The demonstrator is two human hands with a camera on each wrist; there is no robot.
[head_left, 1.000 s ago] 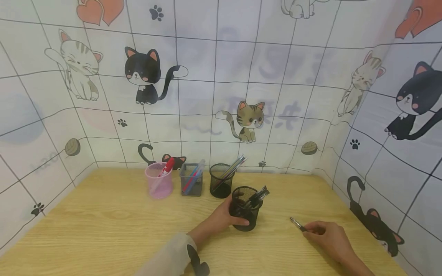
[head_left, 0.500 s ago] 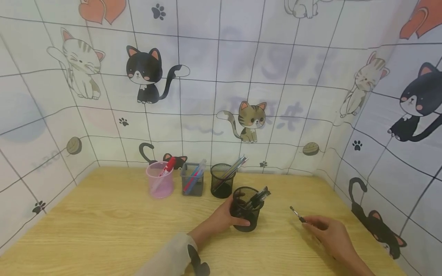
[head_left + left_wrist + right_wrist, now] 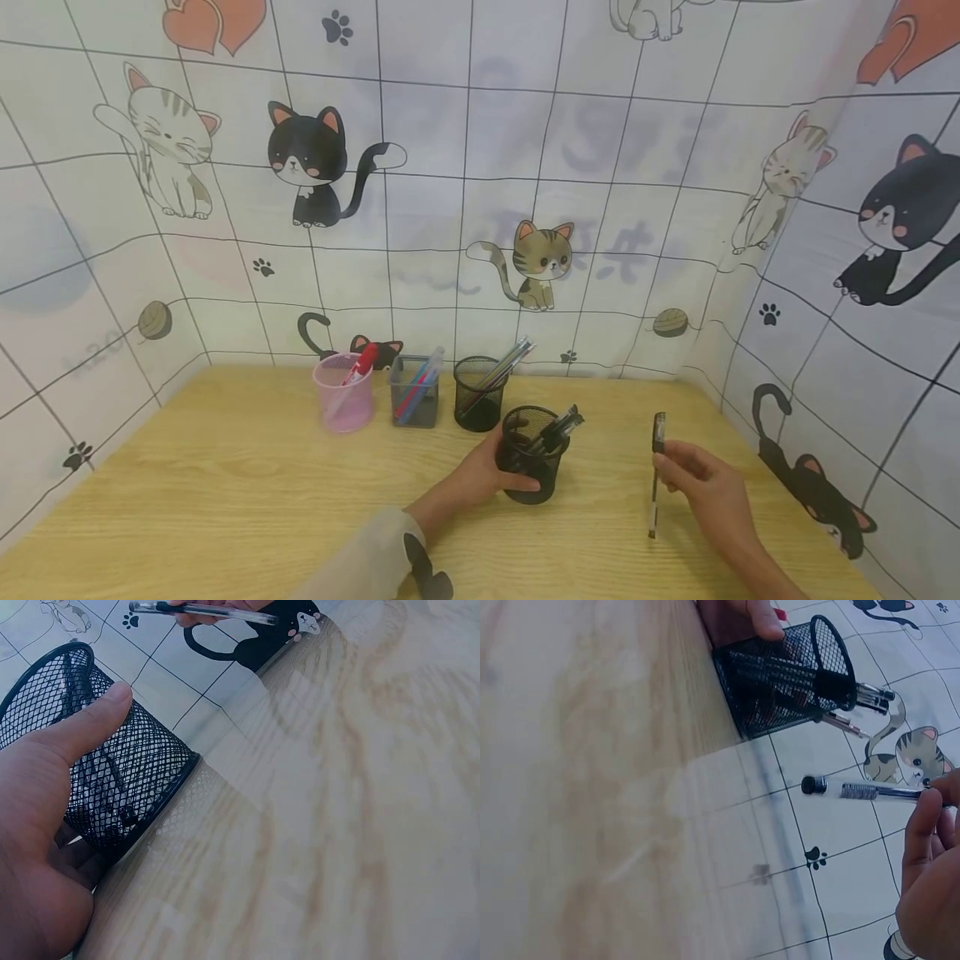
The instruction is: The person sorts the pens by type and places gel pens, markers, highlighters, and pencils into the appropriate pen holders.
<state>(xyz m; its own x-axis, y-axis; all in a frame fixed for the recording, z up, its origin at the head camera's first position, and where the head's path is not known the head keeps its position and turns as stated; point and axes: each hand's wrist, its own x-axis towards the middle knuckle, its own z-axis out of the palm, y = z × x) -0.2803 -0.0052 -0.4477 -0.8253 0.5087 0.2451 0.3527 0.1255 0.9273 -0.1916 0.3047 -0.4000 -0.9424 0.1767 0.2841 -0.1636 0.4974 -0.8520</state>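
My left hand grips a round black mesh pen holder from its left side, thumb across the front. Several black pens lean inside that holder toward the right. To the right of it, my right hand pinches a black-and-clear pen near its upper part, and the pen hangs nearly upright above the table. In the right wrist view the pen shows a black end and a clear barrel, apart from the mesh holder. The left wrist view shows the thumb on the mesh wall.
Behind the gripped holder stand a pink mesh cup with a red marker, a square grey mesh cup with colored pens, and another black mesh cup with several thin pens. A cat-patterned cloth walls the wooden table.
My right hand has lifted its pen and turned it from slanted to nearly upright. The left hand still holds the black mesh holder in the same place.
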